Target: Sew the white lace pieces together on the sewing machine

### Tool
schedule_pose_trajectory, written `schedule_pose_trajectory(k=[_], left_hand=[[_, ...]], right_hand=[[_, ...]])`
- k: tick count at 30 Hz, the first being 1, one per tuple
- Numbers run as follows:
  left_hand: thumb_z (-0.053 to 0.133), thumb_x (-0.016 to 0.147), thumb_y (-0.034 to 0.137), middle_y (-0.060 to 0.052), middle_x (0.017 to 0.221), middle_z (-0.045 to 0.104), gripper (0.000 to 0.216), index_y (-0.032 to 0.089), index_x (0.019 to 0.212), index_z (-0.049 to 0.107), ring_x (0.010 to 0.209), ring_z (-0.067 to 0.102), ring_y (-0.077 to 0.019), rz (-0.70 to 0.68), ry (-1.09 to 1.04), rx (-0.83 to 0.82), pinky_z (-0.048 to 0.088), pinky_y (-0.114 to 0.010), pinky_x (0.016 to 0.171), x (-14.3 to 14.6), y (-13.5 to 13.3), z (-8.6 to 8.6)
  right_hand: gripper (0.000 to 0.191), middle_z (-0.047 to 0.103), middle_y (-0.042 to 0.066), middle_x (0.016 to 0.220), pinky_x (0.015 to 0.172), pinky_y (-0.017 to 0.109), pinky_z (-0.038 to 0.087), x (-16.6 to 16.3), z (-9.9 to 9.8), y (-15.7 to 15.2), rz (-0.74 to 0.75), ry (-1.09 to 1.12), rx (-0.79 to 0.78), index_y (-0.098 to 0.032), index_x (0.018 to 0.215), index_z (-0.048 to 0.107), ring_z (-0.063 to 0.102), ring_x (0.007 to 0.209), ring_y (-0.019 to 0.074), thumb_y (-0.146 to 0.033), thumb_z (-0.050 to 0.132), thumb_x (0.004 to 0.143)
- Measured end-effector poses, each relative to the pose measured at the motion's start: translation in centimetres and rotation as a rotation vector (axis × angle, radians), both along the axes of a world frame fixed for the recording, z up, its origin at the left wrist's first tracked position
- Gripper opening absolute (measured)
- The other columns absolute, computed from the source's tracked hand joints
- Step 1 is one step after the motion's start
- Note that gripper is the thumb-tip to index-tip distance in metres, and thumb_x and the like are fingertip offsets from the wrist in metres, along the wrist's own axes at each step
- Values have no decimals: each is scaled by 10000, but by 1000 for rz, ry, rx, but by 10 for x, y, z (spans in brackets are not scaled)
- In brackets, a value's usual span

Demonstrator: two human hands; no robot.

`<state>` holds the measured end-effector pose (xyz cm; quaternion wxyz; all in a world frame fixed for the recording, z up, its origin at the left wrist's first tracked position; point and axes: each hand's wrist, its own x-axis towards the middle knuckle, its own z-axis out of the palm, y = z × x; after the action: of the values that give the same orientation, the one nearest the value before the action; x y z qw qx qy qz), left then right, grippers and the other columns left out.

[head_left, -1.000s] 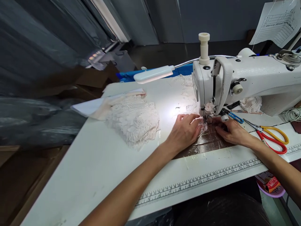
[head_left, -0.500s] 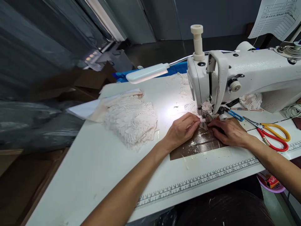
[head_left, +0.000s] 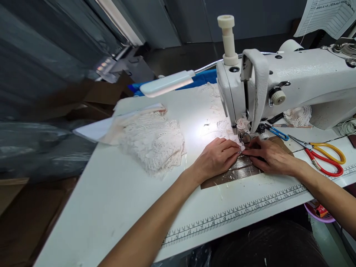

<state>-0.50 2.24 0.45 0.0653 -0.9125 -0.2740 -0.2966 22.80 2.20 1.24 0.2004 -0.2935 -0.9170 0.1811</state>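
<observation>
Under the needle end of a white sewing machine [head_left: 230, 89] lies a piece of pale pink lace [head_left: 232, 138]. My left hand [head_left: 219, 155] rests at the lace's left and near side, its fingertips closed on the edge. From the right, my right hand [head_left: 268, 155] pinches the near end of the same lace, fingertips almost meeting the left ones. Both hands are just in front of the presser foot, over a brown plate [head_left: 222, 180]. My fingers hide part of the lace.
A heap of pale lace [head_left: 154, 142] lies on the white table [head_left: 111, 207] at left. Blue thread snips [head_left: 278, 132] and red-and-yellow scissors [head_left: 325, 155] lie at right. A lamp [head_left: 167, 83] reaches over the table, and a printed ruler [head_left: 236, 215] runs along the front edge.
My left hand has shifted slightly nearer and flattened over the lace. My right fingertips have moved left, closer to the left ones. The view has shifted a little.
</observation>
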Motion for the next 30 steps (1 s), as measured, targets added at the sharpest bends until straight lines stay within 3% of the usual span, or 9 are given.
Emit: schedule_pose_trajectory(k=[9, 14, 19, 25, 30], left_hand=[[525, 945, 118, -50, 892, 735, 161, 135, 842, 648, 722, 652, -154, 16, 35, 138, 516, -304, 609, 2, -1, -3], [488, 961, 123, -53, 929, 739, 194, 155, 872, 657, 753, 666, -155, -5, 103, 99, 523, -308, 632, 0, 0, -1], [475, 966, 131, -61, 937, 732, 199, 157, 868, 646, 770, 675, -140, -4, 45, 63, 546, -295, 654, 0, -1, -5], [487, 965, 144, -78, 968, 722, 190, 154, 864, 648, 737, 669, -130, 68, 17, 59, 563, -296, 656, 2, -4, -7], [487, 962, 123, -78, 955, 727, 178, 148, 897, 651, 727, 662, -143, 59, 36, 88, 547, -304, 639, 2, -6, -6]], right_hand=[[327, 590, 116, 1096, 889, 406, 530, -2, 0, -1, -27, -8, -33, -226, 1195, 693, 580, 981, 207, -199, 496, 935], [326, 605, 115, 1117, 920, 395, 508, 1, 2, 3, -31, 28, -130, -217, 1198, 691, 595, 1010, 212, -228, 523, 919], [352, 674, 65, 983, 789, 305, 500, 4, 9, 9, -201, 68, -261, -194, 1235, 660, 615, 857, 172, -222, 486, 929], [383, 656, 76, 966, 723, 285, 467, 0, 7, 5, -224, 92, -209, -142, 1243, 657, 594, 807, 162, -218, 472, 916], [361, 635, 79, 966, 728, 290, 482, 1, -4, 6, -163, 38, -82, -201, 1201, 694, 582, 774, 153, -217, 462, 925]])
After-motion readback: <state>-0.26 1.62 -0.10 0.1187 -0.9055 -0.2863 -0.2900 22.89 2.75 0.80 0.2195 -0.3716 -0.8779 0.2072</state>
